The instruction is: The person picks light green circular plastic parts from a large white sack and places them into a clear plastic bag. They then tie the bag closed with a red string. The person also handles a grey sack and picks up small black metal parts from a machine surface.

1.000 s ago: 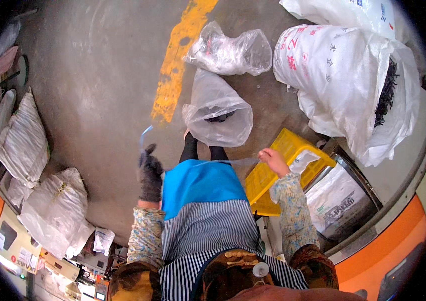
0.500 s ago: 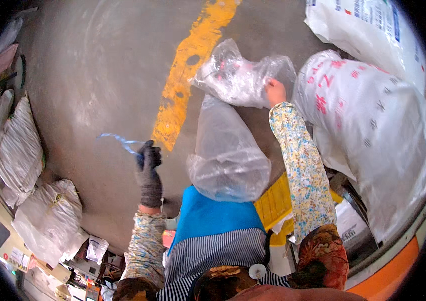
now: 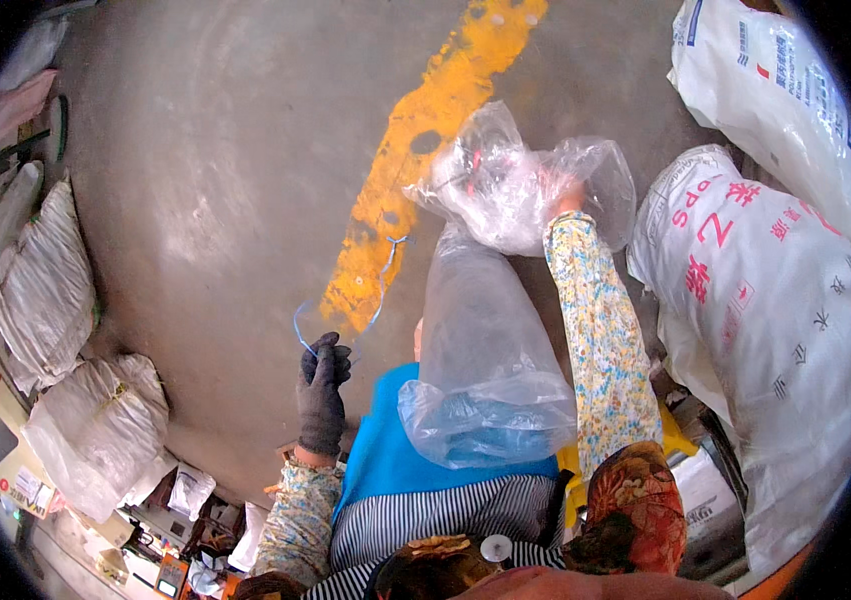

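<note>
A dark grey glove covers my left hand, whose fingers are closed on a thin blue string. The string hangs in a loose curve over the yellow floor stripe. My bare right hand reaches out at the far end of a clear plastic bag and grips its crumpled, gathered part; the fingers are partly hidden behind the film. Something pinkish-red shows through the crumpled plastic. The bag's wide near end rests over the blue apron on my lap.
A large white printed sack stands close on the right, with another white sack beyond it. Two white woven sacks lie at the left. A worn yellow stripe crosses the grey floor. Something yellow lies beside my right forearm.
My view has shifted, so most things sit lower and further right. The string has swung from the left of my gloved hand to its right. My right hand is now behind the film.
</note>
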Available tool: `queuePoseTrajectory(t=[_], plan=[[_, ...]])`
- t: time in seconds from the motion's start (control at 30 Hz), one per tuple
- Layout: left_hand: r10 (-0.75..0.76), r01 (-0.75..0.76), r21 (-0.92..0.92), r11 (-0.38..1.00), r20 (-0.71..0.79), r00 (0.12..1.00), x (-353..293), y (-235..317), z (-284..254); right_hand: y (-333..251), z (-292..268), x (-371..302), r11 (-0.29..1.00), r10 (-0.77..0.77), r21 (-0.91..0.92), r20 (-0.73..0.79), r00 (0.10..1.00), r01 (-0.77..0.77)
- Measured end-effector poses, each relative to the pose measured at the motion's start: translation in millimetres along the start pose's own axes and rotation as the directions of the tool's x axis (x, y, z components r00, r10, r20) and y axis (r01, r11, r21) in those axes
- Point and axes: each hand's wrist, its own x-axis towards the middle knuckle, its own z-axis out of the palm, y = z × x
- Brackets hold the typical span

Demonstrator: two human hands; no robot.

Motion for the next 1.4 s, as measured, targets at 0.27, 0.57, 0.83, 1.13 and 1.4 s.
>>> queuePoseTrajectory(t=[0.27,0.57,0.83,1.13,1.4], plan=[[-0.084,0.087,-0.053,0.995,0.063,0.994,-51,9,0,-40,-43,-138,0.761,-0.454,-0.553,-0.079,0.887,0.341],[0.196,-0.281,0.197,0.939,0.365,0.910,-44,52,59,-85,-95,-230,0.978,-0.150,0.173,0.218,0.964,0.113],[0.623,-0.709,0.357,0.608,0.339,0.705,61,50,210,-77,-110,-247,0.834,-0.138,0.551,0.163,0.977,0.026],[0.037,-0.307,0.448,0.840,0.517,0.855,65,44,207,-37,-147,-239,0.994,0.016,0.084,0.502,0.865,-0.068],[-0.082,-0.380,0.511,0.771,0.672,0.736,48,60,199,-39,-138,-257,0.890,0.016,0.405,0.434,0.901,-0.211]])
